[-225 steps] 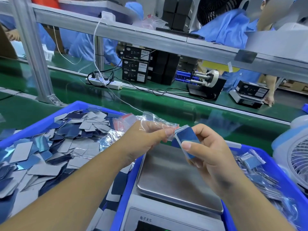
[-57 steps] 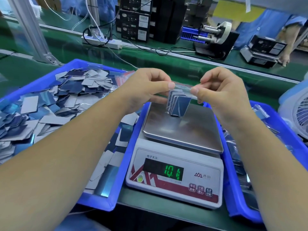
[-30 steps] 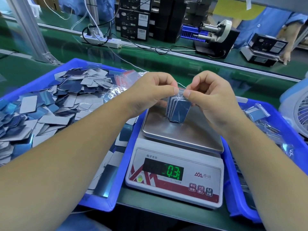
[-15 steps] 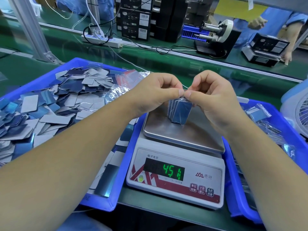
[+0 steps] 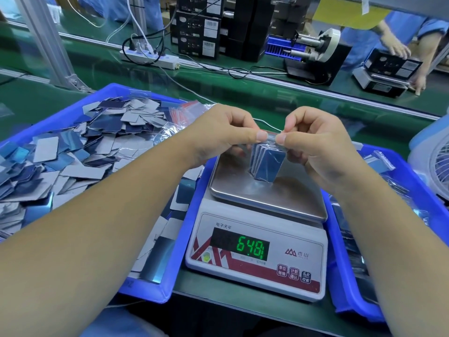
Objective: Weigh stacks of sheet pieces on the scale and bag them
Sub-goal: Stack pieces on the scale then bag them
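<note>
A small clear bag with a stack of blue sheet pieces [image 5: 267,164] stands on edge on the steel pan of the scale [image 5: 243,188]. My left hand [image 5: 226,135] and my right hand [image 5: 313,142] both pinch the bag's top strip between thumb and forefinger, fingertips almost touching. The scale's green display [image 5: 250,246] is lit with digits.
A blue tray [image 5: 145,285] on the left holds several loose blue and grey sheet pieces and empty bags. Another blue tray [image 5: 349,297] on the right holds filled bags. A fan [image 5: 435,164] stands at the far right. Another person works behind the green conveyor.
The bagged stack has come to press on the scale pan, and the display reading has climbed. Both hands have stayed pinched at the bag's top, moving closer together.
</note>
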A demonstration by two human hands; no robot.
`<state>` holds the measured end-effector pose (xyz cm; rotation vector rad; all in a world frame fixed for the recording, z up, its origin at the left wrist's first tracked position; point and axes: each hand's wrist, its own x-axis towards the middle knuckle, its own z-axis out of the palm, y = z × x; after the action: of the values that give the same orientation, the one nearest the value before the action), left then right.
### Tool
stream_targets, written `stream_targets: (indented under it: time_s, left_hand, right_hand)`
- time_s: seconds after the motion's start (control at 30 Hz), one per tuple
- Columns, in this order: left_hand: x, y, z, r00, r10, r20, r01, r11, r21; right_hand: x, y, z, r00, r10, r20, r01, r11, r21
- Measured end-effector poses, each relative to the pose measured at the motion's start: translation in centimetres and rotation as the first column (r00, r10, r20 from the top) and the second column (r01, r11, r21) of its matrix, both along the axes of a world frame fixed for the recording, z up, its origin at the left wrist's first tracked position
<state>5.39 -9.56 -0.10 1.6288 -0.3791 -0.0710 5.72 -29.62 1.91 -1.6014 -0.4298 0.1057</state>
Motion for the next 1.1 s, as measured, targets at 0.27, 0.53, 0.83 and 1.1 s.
stream_targets:
  time_s: [0.27, 0.53, 0.83, 1.1]
  left_hand:
    - [0.2, -0.2, -0.4, 0.968, 0.065, 0.242, -0.172, 0.876, 0.452]
    - [0.2, 0.0, -0.5, 0.962, 0.119, 0.246, -0.229, 0.841, 0.489]
    - [0.8, 0.1, -0.8, 0.949, 0.178, 0.259, -0.28, 0.856, 0.435]
    - [1.4, 0.6, -0.8, 0.928, 0.295, 0.23, -0.37, 0.811, 0.453]
  right_hand:
    - [0.2, -0.3, -0.2, 0.966, -0.039, 0.256, 0.179, 0.814, -0.553]
    - [0.2, -0.2, -0.6, 0.936, -0.008, 0.351, 0.255, 0.704, -0.663]
    - [-0.2, 0.1, -0.4, 0.897, -0.025, 0.442, 0.298, 0.773, -0.561]
    - [-0.3, 0.1, -0.4, 0.896, 0.001, 0.444, 0.282, 0.771, -0.571]
